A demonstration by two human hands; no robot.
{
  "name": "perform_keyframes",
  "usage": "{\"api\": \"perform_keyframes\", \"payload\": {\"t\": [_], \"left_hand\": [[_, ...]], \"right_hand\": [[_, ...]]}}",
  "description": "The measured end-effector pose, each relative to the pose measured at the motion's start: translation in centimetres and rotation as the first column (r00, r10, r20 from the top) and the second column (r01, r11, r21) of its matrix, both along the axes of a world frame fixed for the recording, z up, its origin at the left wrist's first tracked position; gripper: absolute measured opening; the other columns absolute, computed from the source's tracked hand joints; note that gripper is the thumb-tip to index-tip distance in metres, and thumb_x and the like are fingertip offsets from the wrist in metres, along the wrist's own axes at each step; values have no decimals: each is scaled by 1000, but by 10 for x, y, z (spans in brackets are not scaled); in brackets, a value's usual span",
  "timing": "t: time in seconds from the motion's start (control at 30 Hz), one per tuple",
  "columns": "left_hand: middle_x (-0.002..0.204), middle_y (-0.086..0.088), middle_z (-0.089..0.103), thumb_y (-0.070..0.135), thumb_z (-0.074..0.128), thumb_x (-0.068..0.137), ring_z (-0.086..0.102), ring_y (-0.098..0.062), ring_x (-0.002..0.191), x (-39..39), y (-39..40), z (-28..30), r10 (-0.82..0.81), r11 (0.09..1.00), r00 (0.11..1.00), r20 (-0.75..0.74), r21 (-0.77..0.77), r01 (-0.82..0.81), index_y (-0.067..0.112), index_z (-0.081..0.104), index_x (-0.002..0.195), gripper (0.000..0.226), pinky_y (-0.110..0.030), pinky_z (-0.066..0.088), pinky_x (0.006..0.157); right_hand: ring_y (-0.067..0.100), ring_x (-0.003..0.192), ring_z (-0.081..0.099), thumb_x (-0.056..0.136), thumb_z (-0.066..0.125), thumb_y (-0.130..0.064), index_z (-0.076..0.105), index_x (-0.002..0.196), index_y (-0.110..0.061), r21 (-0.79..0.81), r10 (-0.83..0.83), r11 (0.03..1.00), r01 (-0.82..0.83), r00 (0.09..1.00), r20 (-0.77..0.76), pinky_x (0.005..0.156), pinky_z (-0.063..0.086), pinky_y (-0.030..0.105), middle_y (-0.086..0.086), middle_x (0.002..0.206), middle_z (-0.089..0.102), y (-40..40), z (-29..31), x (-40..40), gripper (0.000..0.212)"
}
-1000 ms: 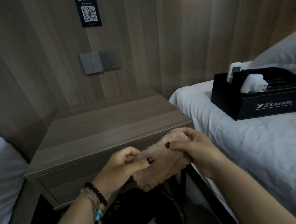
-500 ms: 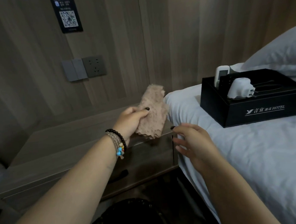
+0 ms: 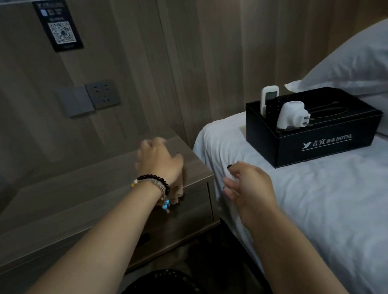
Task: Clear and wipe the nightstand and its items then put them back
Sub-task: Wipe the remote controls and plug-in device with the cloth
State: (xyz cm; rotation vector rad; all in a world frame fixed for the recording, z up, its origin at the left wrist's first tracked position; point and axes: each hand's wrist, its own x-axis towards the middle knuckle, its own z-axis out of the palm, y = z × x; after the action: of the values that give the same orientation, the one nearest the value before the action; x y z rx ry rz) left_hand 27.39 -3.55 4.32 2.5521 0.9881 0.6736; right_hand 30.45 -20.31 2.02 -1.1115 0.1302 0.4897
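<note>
Nightstand (image 3: 78, 199) stands between wall panel and bed (image 3: 328, 206), wood-grain top, drawer front facing the viewer. Left hand (image 3: 158, 162) is over the right front corner of the top, palm down, back of hand toward the camera, fingers curled; blurred. A bit of tan cloth (image 3: 177, 188) shows below the wrist, hanging over the drawer front; most of it is hidden under the hand, so the grip cannot be seen directly. Beaded bracelets (image 3: 154, 183) on the left wrist. Right hand (image 3: 247, 184) hovers apart from the nightstand, beside the mattress edge, fingers loosely spread and slightly bent, holding nothing. Black tissue box (image 3: 324, 143) with hotel lettering sits on the bed sheet, holding a white remote (image 3: 269, 96) upright and a white plug adapter (image 3: 291, 116). Pillow (image 3: 360, 64) behind it, cut off at right. Wall: grey switch and socket (image 3: 90, 97), QR placard (image 3: 59, 25). Dark round object at bottom edge, unidentifiable.
</note>
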Motion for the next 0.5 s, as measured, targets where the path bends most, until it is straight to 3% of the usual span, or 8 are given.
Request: {"api": "perform_keyframes", "payload": {"t": [0.07, 0.13, 0.2, 0.27, 0.37, 0.5], "left_hand": [[131, -5, 44, 31, 60, 87, 46, -22, 122, 20, -18, 9, -119, 988, 985, 121, -82, 130, 18, 52, 127, 43, -29, 37, 96], [112, -5, 57, 28, 61, 87, 59, -21, 104, 47, -40, 15, -198, 912, 956, 217, -316, 260, 14, 60, 112, 29, -27, 45, 89], [106, -7, 61, 31, 60, 89, 64, -22, 90, 74, -64, 16, -251, 713, 932, 261, -601, 360, 12, 59, 106, 26, -34, 54, 83], [114, -9, 58, 39, 57, 90, 64, -20, 91, 98, -83, 13, -284, 506, 928, 240, -785, 358, 11, 53, 116, 38, -36, 55, 80], [120, -12, 54, 48, 57, 88, 62, -26, 105, 127, -100, 1, -300, 352, 930, 211, -882, 313, 10, 46, 121, 52, -43, 55, 91], [120, -12, 54, 58, 59, 80, 58, -31, 110, 152, -114, -12, -283, 199, 937, 206, -943, 268, 11, 51, 120, 62, -45, 51, 95]], "right_hand": [[17, 92, 67, 91, 53, -7, 60, 115, -12, 76, -95, 992, 96, 995, -23, 73, 53, 28, 2, 97, 63, -9, -2, 7, 26], [13, 85, 66, 91, 51, -8, 59, 119, -10, 130, -195, 971, 199, 980, -47, 68, 50, 25, -1, 95, 61, -19, -2, 16, 29], [12, 82, 66, 90, 50, -8, 60, 113, -8, 146, -265, 951, 271, 962, -63, 66, 50, 24, 1, 95, 60, -29, -2, 24, 25], [12, 81, 66, 90, 50, -8, 62, 101, -7, 136, -309, 939, 316, 948, -71, 64, 50, 25, 2, 95, 60, -39, -2, 31, 17], [13, 80, 66, 90, 49, -9, 59, 84, -13, 125, -343, 929, 350, 937, -74, 67, 50, 26, 1, 91, 61, -49, -2, 40, 13], [13, 77, 66, 91, 49, -8, 58, 82, -14, 128, -359, 921, 368, 929, -85, 70, 52, 27, 1, 84, 59, -61, 0, 49, 13]]}}
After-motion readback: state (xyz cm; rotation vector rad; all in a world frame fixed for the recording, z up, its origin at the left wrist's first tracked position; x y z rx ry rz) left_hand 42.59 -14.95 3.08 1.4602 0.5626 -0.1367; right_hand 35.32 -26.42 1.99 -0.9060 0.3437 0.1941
